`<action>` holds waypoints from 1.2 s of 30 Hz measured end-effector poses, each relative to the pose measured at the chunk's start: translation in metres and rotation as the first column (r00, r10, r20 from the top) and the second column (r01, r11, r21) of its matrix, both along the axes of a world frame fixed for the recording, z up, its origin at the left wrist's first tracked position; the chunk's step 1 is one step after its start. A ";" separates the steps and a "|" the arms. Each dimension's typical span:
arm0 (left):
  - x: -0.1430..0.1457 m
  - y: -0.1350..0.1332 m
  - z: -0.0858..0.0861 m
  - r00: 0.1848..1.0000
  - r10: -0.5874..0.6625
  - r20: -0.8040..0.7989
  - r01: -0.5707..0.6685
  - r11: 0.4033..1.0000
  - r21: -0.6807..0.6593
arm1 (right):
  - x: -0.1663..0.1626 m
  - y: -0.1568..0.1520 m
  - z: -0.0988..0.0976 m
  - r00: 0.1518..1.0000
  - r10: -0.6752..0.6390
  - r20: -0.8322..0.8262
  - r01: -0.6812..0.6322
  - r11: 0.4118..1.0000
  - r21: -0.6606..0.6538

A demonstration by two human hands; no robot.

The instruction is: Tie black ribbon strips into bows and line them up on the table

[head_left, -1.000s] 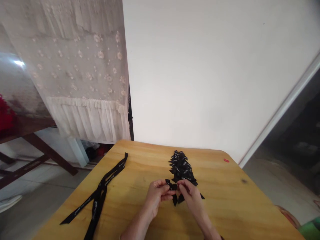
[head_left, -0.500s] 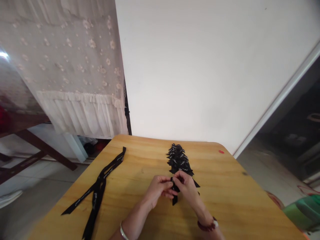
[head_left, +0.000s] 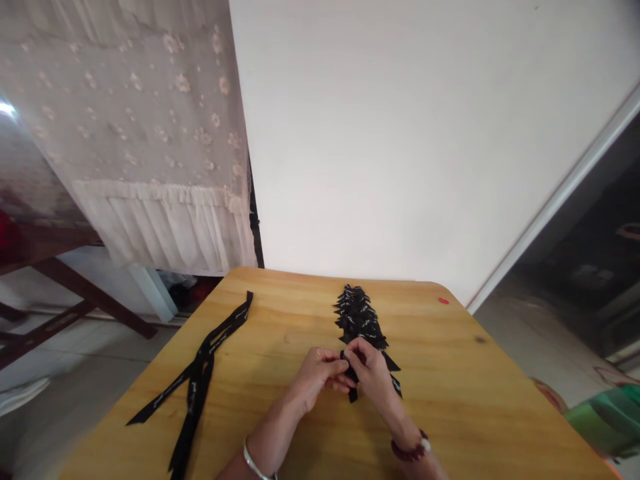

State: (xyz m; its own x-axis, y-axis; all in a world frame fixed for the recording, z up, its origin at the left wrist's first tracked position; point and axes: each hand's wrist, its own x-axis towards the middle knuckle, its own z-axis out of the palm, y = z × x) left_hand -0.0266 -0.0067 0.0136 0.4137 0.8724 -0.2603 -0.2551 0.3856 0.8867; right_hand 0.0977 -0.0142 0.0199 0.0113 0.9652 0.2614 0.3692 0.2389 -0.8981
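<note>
Both my hands pinch a short black ribbon (head_left: 353,393) over the middle of the table. My left hand (head_left: 325,375) grips it from the left between thumb and fingers. From the right, my right hand (head_left: 369,367) has its fingertips closed on the same ribbon, close to the left ones. One tail hangs below the hands, and a dark end shows to the right of my right hand; the fold between the fingers is mostly hidden. Just beyond lies a row of black ribbon bows (head_left: 357,313) with white lettering, overlapping each other.
Loose lengths of black ribbon (head_left: 200,370) with white print lie on the left of the wooden table (head_left: 280,320). A small red piece (head_left: 443,301) sits near the far right corner. Behind stands a white wall (head_left: 390,147); a lace curtain (head_left: 165,133) hangs at left.
Both hands stay pinched on the ribbon with only slight finger movement. The hanging tail shows a little less, and the end right of my right hand shows more.
</note>
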 end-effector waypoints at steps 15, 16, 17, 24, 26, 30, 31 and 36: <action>-0.005 0.009 0.000 0.925 0.360 0.121 -0.348 0.931 -0.110 | 0.003 0.001 -0.005 0.984 -0.076 -0.159 0.070 0.997 -0.043; -0.005 0.010 -0.001 0.914 0.381 0.138 -0.364 0.922 -0.135 | 0.002 0.000 -0.004 0.984 -0.061 -0.166 0.054 0.997 -0.051; -0.005 0.011 -0.001 0.904 0.400 0.151 -0.378 0.913 -0.157 | 0.001 0.000 -0.004 0.983 -0.050 -0.174 0.040 0.997 -0.059; -0.003 0.009 0.000 0.918 0.368 0.144 -0.362 0.930 -0.069 | 0.000 0.000 -0.008 0.984 -0.015 -0.178 0.000 0.996 -0.084; -0.003 0.008 0.000 0.922 0.366 0.123 -0.364 0.930 -0.045 | 0.001 0.001 -0.010 0.986 -0.051 -0.159 0.038 0.996 -0.084; -0.002 0.009 -0.001 0.925 0.368 0.093 -0.370 0.929 -0.002 | 0.002 0.002 -0.014 0.987 -0.098 -0.125 0.087 0.992 -0.087; -0.002 0.009 -0.001 0.928 0.363 0.086 -0.365 0.931 0.007 | 0.002 0.002 -0.014 0.989 -0.087 -0.118 0.077 0.993 -0.084; 0.000 0.007 0.001 0.944 0.327 0.049 -0.329 0.943 0.045 | -0.001 0.000 -0.009 0.996 -0.034 -0.086 0.033 0.999 -0.015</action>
